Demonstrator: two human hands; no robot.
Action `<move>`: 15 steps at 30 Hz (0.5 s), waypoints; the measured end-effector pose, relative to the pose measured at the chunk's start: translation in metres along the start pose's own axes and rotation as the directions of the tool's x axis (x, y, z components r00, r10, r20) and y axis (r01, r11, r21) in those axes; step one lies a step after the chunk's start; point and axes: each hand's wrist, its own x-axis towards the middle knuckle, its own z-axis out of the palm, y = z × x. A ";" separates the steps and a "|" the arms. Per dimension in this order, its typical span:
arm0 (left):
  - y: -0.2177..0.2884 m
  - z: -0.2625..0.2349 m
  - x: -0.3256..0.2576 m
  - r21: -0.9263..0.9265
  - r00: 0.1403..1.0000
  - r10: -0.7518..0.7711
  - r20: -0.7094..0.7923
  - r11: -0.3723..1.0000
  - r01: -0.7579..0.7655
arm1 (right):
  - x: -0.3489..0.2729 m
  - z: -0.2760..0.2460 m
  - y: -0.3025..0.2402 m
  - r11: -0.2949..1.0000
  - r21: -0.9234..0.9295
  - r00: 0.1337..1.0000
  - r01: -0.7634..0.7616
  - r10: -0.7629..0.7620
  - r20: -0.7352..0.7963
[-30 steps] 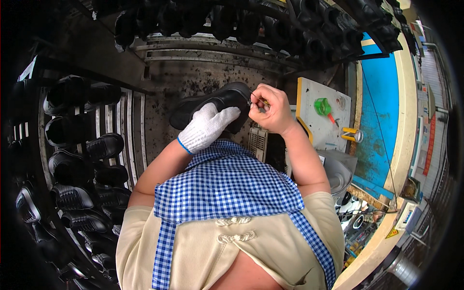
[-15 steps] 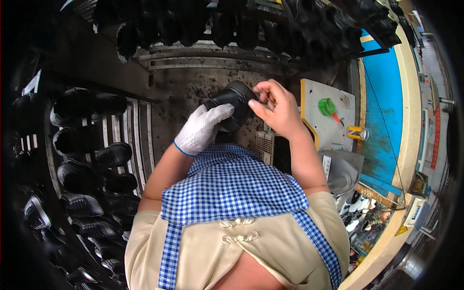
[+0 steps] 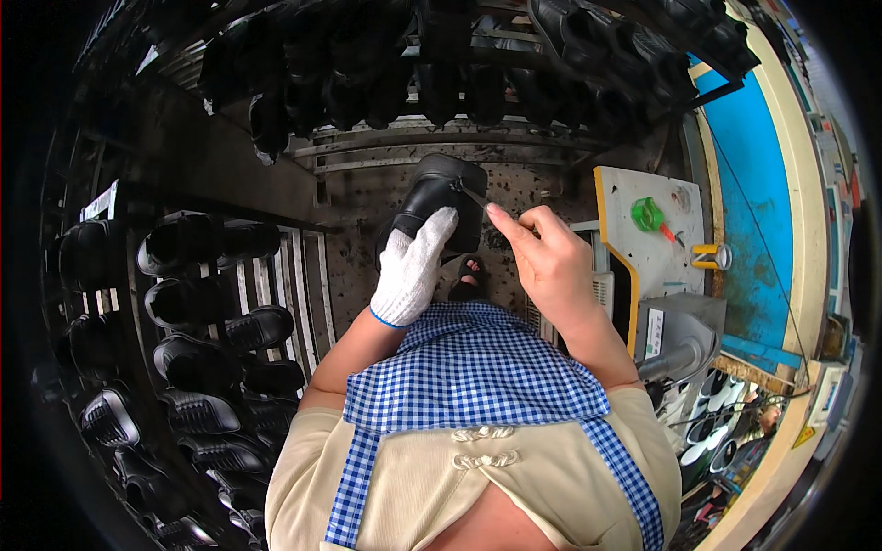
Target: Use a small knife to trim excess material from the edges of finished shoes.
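- The person's left hand (image 3: 412, 269), wearing a white knitted cotton work glove, is wrapping around a glossy black leather shoe (image 3: 439, 204) and holding it up in front of the chest, above the speckled dark floor (image 3: 542, 188).
- The bare right hand (image 3: 542, 260) is pinching a thin grey metal tool (image 3: 474, 195) between thumb and forefinger, its tip touching the shoe's upper rim; whether it is a blade or small snips I cannot tell.
- The step in hand looks like trimming or picking at the shoe's top edge, a finishing check on one shoe.
- The next move, as I judge it, is calling for a steady gloved grip while the tool tip is working along the edge, keeping it off the leather face.
- On the person's left, racks of black shoes (image 3: 197, 303) are standing in rows; more are hanging overhead.
- On the right, a white tabletop with a yellow edge (image 3: 643, 257) is carrying a small green plastic tool (image 3: 649, 216).
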 end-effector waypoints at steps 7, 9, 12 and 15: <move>-0.014 0.002 0.005 0.200 0.970 0.229 -0.077 0.957 -0.210 | -0.006 0.014 -0.014 0.993 0.099 0.998 -0.069 0.067 0.021; -0.017 0.003 0.006 0.211 0.961 0.267 -0.077 0.946 -0.246 | -0.004 0.017 -0.016 0.987 0.135 0.996 -0.086 0.084 0.021; -0.031 0.003 0.008 0.233 0.932 0.354 -0.078 0.916 -0.328 | -0.004 0.024 -0.019 0.980 0.173 0.994 -0.103 0.105 -0.002; -0.036 0.007 0.013 0.201 0.889 0.439 -0.127 0.889 -0.411 | -0.005 0.029 -0.025 0.967 0.214 0.989 -0.141 0.145 -0.006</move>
